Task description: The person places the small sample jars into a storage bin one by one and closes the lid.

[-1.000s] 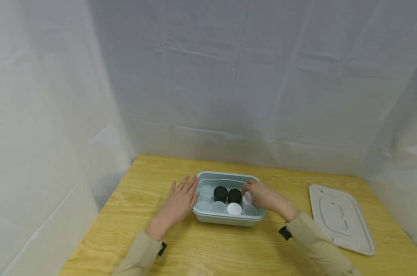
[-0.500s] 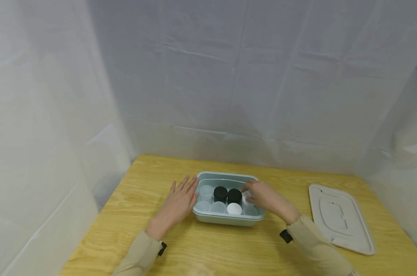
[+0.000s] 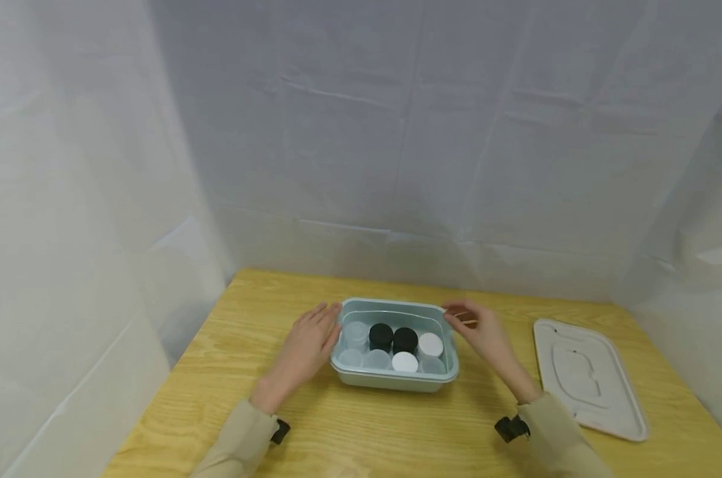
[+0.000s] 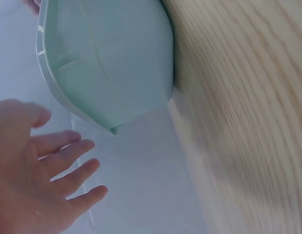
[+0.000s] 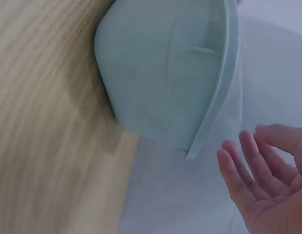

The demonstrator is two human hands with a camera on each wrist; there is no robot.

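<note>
Right hand [image 3: 486,332] withdrawn from inside the tub [image 3: 393,380] to just beside its right rim, fingers apart, holding nothing; white-lidded jar [image 3: 430,344] now uncovered. Left hand [image 3: 306,344] unchanged, flat against the tub's left wall.

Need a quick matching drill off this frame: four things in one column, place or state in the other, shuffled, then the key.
Things:
1. left hand
2. right hand
3. grey lid
4. black-capped jars

Places or states:
A. flat on the table, right of the bin
B. inside the green bin, middle of the far row
C. fingers straight, at the bin's left end
D. open, off the bin's right far corner

Pairs: 1-C, 2-D, 3-A, 4-B
</note>
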